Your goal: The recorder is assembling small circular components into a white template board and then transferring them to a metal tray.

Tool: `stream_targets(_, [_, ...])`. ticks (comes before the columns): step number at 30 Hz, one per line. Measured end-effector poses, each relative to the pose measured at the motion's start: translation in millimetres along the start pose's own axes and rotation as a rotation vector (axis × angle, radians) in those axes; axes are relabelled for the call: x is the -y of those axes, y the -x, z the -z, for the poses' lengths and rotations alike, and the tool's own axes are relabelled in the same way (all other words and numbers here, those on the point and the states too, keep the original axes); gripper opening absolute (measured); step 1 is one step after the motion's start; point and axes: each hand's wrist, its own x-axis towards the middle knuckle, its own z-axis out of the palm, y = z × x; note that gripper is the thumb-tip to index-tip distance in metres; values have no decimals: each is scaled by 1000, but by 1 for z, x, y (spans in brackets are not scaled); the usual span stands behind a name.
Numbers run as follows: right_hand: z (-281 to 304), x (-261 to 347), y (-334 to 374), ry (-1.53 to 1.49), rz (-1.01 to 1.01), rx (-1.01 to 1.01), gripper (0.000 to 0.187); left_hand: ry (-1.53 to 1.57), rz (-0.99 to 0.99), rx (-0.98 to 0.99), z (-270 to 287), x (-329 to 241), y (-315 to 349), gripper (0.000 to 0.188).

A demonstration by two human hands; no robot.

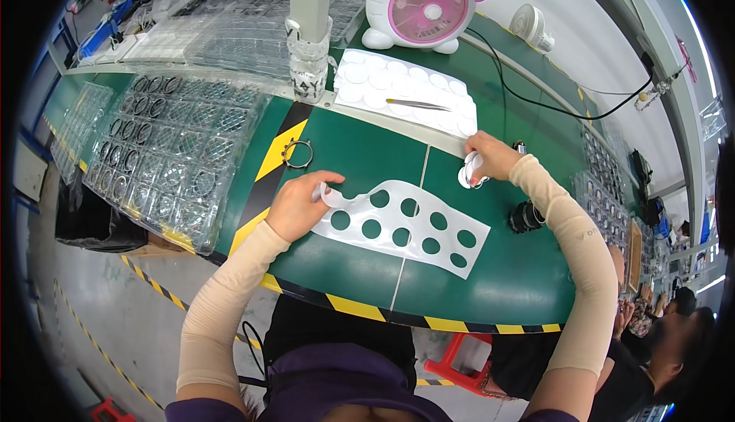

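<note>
My left hand (297, 204) pinches the left end of a thin white sheet (387, 217) with two rows of round holes. The sheet lies across the green table, its left end curling up at my fingers. Farther right, my right hand (492, 157) is closed on several white round discs (470, 172), bunched together at its fingertips. Beyond my left hand lies a thin metal ring (311, 156) with small tabs. A black lens-like cylinder (526, 217) stands to the right of the sheet. Farther back, tweezers (417, 104) rest on white sheets of round stickers (367, 77).
Clear plastic trays (180, 146) with black rings stand on the left. A white-and-pink fan (431, 8) sits at the back, near a post (310, 8) and a black cable (536, 100). Striped tape marks the table's front edge (356, 307). Other people sit at the right.
</note>
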Motion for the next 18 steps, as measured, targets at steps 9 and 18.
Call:
stream_targets(9, [-3,27,56,-9,-157,-515,35,31,-47,-41,0,5,0,36])
stream_targets(18, [56,177,77,-634,441,-262,29,18,47,-4,-3,-1,-6,30])
